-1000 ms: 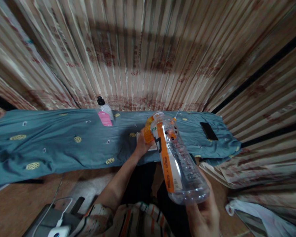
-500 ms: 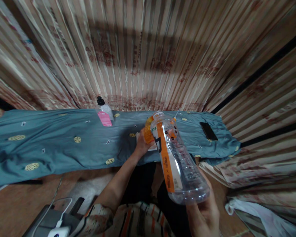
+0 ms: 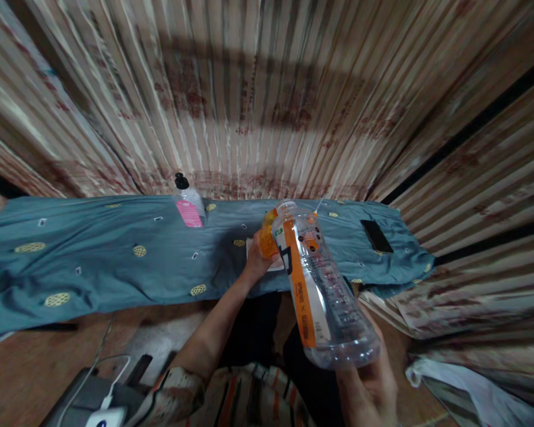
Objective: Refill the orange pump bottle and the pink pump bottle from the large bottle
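My right hand (image 3: 369, 391) grips a large clear plastic bottle (image 3: 338, 296) near its base. The bottle wears an orange and white label, and it tilts with its neck pointing away from me. My left hand (image 3: 257, 260) is wrapped round an orange translucent container (image 3: 268, 234), partly hidden behind the bottle's neck, so I cannot make out its full shape or whether the two touch. Beneath the left hand lies something flat and white (image 3: 276, 265), mostly covered. A thin white stick with an orange base (image 3: 319, 205) shows just behind the bottle.
A bottle with a pink label and black cap (image 3: 189, 207) stands on the blue patterned cloth (image 3: 107, 255) to the left. At the right lies a black phone (image 3: 376, 236). Striped curtains (image 3: 249, 107) hang behind. A white device with a cable (image 3: 107, 417) is at lower left.
Almost nothing differs. The clear bottle and my right hand have shifted very slightly to the right; my left hand stays in place.
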Motion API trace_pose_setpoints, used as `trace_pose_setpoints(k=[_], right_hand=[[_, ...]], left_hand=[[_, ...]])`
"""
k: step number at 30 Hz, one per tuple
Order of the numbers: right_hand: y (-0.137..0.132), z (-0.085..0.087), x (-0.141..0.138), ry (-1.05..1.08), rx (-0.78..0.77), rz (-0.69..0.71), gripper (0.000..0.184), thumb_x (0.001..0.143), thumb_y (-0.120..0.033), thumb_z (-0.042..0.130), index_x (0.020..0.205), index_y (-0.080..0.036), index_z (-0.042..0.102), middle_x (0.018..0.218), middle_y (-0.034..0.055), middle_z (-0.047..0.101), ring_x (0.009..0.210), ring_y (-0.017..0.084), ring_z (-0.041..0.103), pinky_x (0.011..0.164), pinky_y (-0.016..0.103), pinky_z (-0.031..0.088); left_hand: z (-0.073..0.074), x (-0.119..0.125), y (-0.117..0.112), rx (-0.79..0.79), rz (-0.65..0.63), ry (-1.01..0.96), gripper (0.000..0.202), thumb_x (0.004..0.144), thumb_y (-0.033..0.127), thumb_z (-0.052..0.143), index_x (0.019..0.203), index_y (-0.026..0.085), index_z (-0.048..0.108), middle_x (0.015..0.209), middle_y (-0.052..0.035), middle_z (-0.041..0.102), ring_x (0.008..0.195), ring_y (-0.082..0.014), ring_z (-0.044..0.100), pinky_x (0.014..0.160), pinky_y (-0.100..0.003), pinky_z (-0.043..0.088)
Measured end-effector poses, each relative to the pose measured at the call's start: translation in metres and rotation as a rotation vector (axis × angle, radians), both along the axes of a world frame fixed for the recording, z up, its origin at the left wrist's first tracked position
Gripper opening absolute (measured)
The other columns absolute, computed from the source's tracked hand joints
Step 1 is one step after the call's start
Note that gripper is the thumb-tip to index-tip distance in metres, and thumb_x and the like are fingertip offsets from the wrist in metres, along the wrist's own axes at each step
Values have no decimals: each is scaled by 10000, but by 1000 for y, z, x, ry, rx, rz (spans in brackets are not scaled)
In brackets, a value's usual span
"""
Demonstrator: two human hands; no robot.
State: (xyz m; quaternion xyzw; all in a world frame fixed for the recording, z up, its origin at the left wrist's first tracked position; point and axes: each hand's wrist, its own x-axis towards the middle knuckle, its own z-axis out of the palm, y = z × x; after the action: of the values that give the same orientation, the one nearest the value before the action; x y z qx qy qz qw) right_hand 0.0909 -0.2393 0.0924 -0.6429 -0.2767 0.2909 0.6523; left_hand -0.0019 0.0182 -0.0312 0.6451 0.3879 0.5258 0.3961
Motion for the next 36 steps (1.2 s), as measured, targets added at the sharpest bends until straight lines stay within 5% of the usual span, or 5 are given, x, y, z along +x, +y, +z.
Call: trace_pose_setpoints(k=[24, 36], right_hand=[[-1, -2, 2, -42, 27, 10, 669, 863, -562, 811, 1446, -306, 603, 1556, 101, 616, 1443, 339, 570, 1174, 475, 451], [-1, -4, 1, -22, 23, 7, 647, 872, -514, 808, 1453, -307, 613, 1565, 107, 606, 1441, 331, 571, 1184, 452, 447]], left_hand=[[-13, 0, 4, -17, 24, 37, 652, 738, 218, 853, 1315, 193, 550, 1304, -133, 670, 1210, -309, 688, 1049, -475, 592], [-12, 0, 4, 67, 8, 33, 629, 800, 393, 844, 1328, 192, 567, 1274, -147, 675, 1185, -331, 692, 1024, -494, 602]])
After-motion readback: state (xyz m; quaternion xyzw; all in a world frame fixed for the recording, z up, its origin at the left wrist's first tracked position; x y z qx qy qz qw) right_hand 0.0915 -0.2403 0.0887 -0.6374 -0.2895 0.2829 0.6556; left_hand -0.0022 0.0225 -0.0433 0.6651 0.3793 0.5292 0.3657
